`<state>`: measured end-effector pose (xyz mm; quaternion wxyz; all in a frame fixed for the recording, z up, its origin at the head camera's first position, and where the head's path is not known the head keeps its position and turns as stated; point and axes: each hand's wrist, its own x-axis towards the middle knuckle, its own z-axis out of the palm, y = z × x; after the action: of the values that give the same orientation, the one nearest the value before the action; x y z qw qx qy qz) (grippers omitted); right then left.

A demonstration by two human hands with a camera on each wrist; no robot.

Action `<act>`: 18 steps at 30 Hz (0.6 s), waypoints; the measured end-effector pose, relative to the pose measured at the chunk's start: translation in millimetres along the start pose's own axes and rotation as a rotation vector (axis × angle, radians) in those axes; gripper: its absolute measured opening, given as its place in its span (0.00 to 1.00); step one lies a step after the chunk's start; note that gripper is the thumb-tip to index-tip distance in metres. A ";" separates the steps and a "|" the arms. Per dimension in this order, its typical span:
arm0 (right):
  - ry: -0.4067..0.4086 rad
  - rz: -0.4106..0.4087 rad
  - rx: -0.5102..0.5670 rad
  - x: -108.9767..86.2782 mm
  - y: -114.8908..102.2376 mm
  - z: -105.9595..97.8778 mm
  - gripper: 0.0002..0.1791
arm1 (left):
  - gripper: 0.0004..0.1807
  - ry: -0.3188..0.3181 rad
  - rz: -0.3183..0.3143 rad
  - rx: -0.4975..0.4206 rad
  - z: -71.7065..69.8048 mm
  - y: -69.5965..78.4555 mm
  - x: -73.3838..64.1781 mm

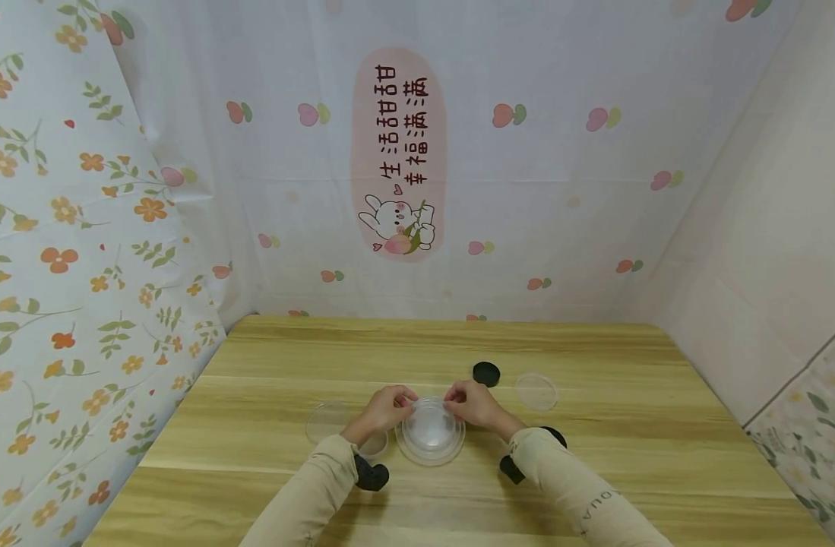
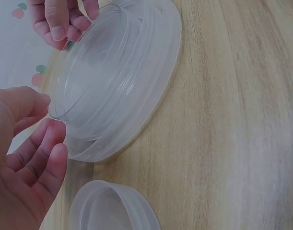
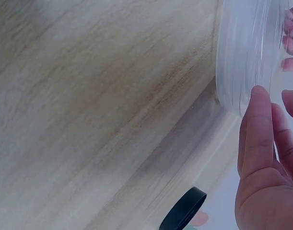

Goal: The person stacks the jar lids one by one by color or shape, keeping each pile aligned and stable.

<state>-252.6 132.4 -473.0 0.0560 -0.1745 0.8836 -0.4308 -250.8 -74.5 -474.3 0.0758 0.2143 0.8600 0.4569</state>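
Note:
A stack of round clear plastic lids point(image 1: 431, 454) stands in the middle of the table, the widest at the bottom and smaller ones above. A thin clear lid point(image 2: 91, 62) lies on top, slightly tilted in the left wrist view. My left hand point(image 1: 387, 410) pinches its left rim between thumb and fingers. At the opposite rim, my right hand point(image 1: 473, 404) grips it the same way, with fingertips point(image 3: 259, 98) against the edge. Beside my left hand a small clear lid point(image 2: 136, 206) rests on the wood.
A larger clear disc point(image 1: 324, 420) lies left of the left hand, partly behind it. Beyond the right hand sit a black lid point(image 1: 486, 373) and another clear disc point(image 1: 537, 392). The wooden table point(image 1: 239, 456) meets a patterned cloth backdrop point(image 1: 547, 228) at its far edge.

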 end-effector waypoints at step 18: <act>-0.008 -0.044 -0.020 0.0 -6.8 -8.7 0.02 | 0.09 0.007 0.038 0.116 -12.0 7.0 -4.7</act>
<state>-252.9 135.1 -462.2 0.0482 -0.1964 0.8837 -0.4222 -248.4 -82.1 -462.0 0.0516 0.2331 0.8810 0.4086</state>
